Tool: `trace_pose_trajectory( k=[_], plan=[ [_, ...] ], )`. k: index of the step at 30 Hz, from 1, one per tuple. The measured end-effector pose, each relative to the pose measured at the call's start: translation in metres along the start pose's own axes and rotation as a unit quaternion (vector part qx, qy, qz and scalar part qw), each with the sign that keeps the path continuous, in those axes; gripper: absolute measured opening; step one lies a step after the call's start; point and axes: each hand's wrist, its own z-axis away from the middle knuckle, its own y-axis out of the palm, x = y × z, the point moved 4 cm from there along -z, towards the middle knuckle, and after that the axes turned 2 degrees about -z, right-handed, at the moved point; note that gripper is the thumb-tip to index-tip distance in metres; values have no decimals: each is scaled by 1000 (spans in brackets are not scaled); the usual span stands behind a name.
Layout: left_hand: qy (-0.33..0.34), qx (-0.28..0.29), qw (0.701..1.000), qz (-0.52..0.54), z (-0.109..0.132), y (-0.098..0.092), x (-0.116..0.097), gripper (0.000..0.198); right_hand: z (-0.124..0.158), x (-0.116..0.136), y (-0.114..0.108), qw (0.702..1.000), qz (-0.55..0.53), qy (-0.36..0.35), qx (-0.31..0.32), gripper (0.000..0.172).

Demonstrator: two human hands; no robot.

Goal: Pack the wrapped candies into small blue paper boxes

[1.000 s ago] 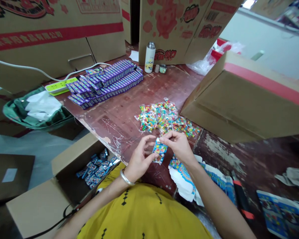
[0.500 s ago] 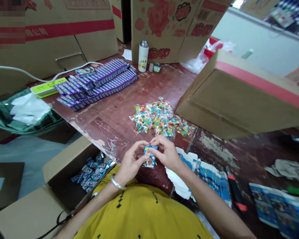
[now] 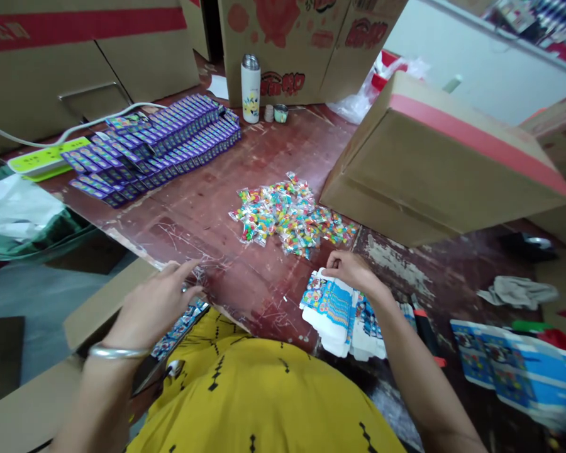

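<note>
My left hand (image 3: 158, 299) is over the open carton (image 3: 108, 302) at my left, its thumb and fingers apart with nothing seen between them. Small blue printed boxes (image 3: 182, 328) lie in that carton, partly covered by my hand. My right hand (image 3: 351, 269) has its fingers closed on the upper edge of a flattened blue-and-white box (image 3: 332, 302), one of a fanned stack on the table. Just beyond the hands is a pile of small clear candy packets (image 3: 283, 214) with many-coloured sweets.
Purple boxes (image 3: 155, 148) stand in rows at the back left, beside a yellow-green power strip (image 3: 47, 158). A white flask (image 3: 251, 89) is at the back. A big cardboard box (image 3: 419, 170) leans on the right. A black-and-red cutter (image 3: 427, 333) and blue pouches (image 3: 514, 371) lie at right.
My hands have parted; the small blue box they held is no longer between them. The left hand moved left over the carton, the right moved right to the flattened boxes. The view shifted.
</note>
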Motion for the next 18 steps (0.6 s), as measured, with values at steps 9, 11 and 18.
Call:
trace_pose_trajectory(
  k=[9, 11, 18],
  plan=[
    [267, 64, 936, 220, -3, 53, -149, 27, 29, 8, -22, 992, 42, -30, -111, 26],
    [345, 51, 914, 206, 2, 68, -174, 33, 51, 14, -18, 981, 115, -57, -142, 28],
    [400, 40, 903, 155, 7, 99, -187, 55, 105, 30, 60, 953, 248, -93, -148, 79]
  ],
)
